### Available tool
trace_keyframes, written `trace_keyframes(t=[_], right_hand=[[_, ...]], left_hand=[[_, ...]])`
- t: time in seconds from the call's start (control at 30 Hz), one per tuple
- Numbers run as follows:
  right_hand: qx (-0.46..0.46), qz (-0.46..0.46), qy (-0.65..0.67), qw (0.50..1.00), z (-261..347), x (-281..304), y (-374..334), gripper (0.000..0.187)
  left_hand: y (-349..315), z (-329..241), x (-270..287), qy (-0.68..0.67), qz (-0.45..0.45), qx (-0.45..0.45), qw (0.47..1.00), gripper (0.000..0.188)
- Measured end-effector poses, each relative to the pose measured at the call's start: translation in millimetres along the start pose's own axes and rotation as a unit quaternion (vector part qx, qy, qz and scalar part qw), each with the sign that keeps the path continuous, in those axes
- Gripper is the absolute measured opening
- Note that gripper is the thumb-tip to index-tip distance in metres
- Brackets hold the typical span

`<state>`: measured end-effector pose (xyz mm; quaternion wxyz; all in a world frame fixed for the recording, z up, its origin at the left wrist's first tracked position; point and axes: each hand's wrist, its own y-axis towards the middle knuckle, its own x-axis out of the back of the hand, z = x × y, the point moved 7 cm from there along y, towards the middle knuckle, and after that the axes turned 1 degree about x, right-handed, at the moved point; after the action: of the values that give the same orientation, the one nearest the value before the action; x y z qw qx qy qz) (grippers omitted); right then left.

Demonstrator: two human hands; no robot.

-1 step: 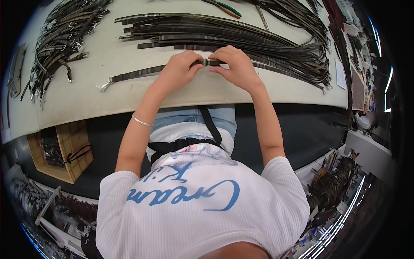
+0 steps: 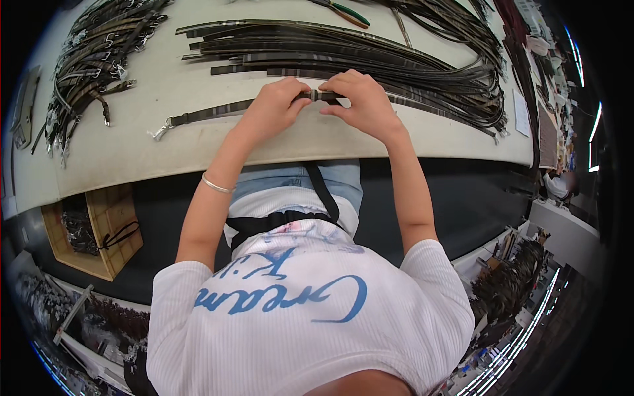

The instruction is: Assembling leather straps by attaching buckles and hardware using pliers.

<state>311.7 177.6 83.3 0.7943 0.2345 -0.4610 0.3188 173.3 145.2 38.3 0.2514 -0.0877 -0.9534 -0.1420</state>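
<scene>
A dark plaid strap (image 2: 211, 111) runs across the table in front of me, with a silver metal clasp (image 2: 160, 129) at its left end. My left hand (image 2: 274, 109) pinches the strap between thumb and fingers. Just to its right, my right hand (image 2: 365, 105) holds the same strap, index finger on top and thumb below. A small dark band or slider (image 2: 315, 96) shows on the strap between my fingertips. Its exact shape is too small to make out.
Behind my hands lies a thick bundle of dark plaid straps (image 2: 297, 49), bending round at the right. More straps with metal buckles (image 2: 86, 72) are heaped at the left. Green-handled pliers (image 2: 350, 14) lie at the far side. Below the table stands a wooden crate (image 2: 119, 231).
</scene>
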Motion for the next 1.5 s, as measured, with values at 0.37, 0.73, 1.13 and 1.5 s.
trace_keyframes(t=[0.37,0.73,1.13,1.5], right_hand=[[-0.083,-0.012,0.402,0.912,-29.4,-16.0,-18.1,0.056],[-0.133,-0.055,0.411,0.9,-26.1,-20.4,-9.1,0.023],[-0.142,-0.111,0.488,0.854,-30.9,-22.7,-10.5,0.028],[-0.15,-0.13,0.504,0.841,-30.8,-15.5,-11.3,0.029]], left_hand=[[-0.8,17.0,2.7,-0.315,0.067,0.166,0.932,0.026],[6.3,-0.3,9.2,-0.239,0.113,0.116,0.958,0.021],[16.0,-8.3,16.2,-0.145,0.058,0.077,0.985,0.022],[17.8,-8.3,11.9,-0.215,0.116,0.151,0.958,0.017]])
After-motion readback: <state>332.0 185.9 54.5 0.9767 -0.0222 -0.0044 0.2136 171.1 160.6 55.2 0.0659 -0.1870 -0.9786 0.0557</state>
